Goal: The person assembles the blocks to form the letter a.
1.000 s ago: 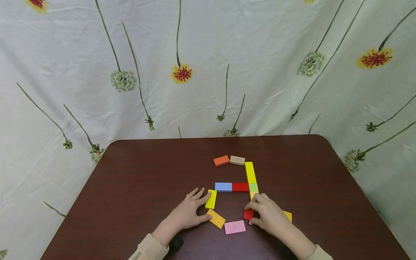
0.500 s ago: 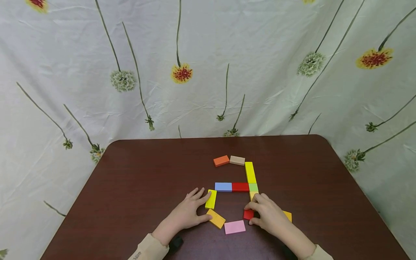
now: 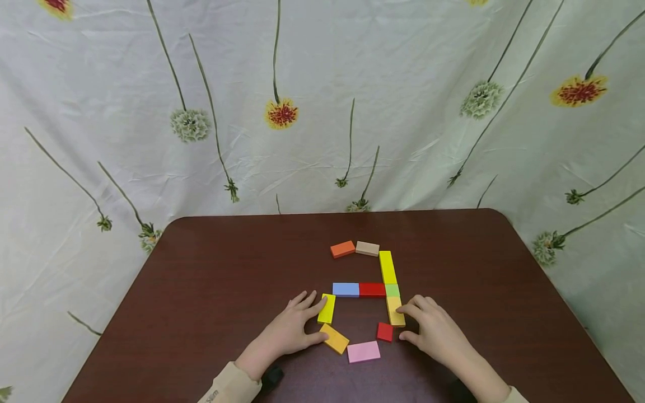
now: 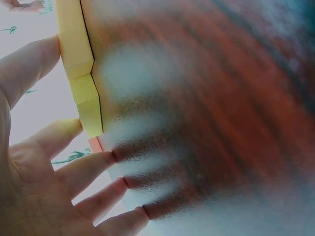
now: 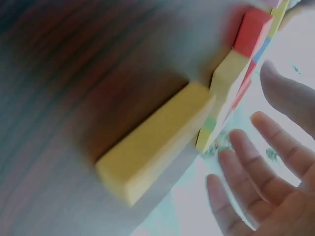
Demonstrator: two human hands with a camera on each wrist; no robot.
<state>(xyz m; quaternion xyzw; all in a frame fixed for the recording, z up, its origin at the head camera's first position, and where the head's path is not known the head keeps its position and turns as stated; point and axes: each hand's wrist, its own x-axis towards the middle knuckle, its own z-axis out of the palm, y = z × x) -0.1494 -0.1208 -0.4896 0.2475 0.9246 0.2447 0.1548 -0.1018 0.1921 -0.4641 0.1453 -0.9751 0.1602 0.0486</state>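
Note:
My left hand [image 3: 291, 330] lies at the left of a loop of wooden blocks, fingers spread. Its index fingertip touches a yellow block [image 3: 326, 309], and its thumb tip is at an orange-yellow block [image 3: 335, 338]; both show in the left wrist view too. My right hand [image 3: 437, 331] hovers with loosely bent fingers at the loop's right side. Its fingertips are right by a tan-yellow block [image 3: 395, 312], its thumb near a short red block [image 3: 385, 332]. Between the thumb and fingers nothing is held. A pink block [image 3: 364, 352] lies at the near side.
A blue block [image 3: 345, 290] and longer red block [image 3: 372, 290] form a row meeting a green block [image 3: 392, 290]. Beyond are a long yellow block [image 3: 387, 267], beige block [image 3: 368, 248] and orange block [image 3: 343, 249]. A loose yellow-orange block [image 5: 155, 135] lies by my right hand.
My right hand has let go of the short red block and moved right, uncovering it and the tan-yellow block. The loose yellow-orange block is now hidden in the head view. My left hand stays put.

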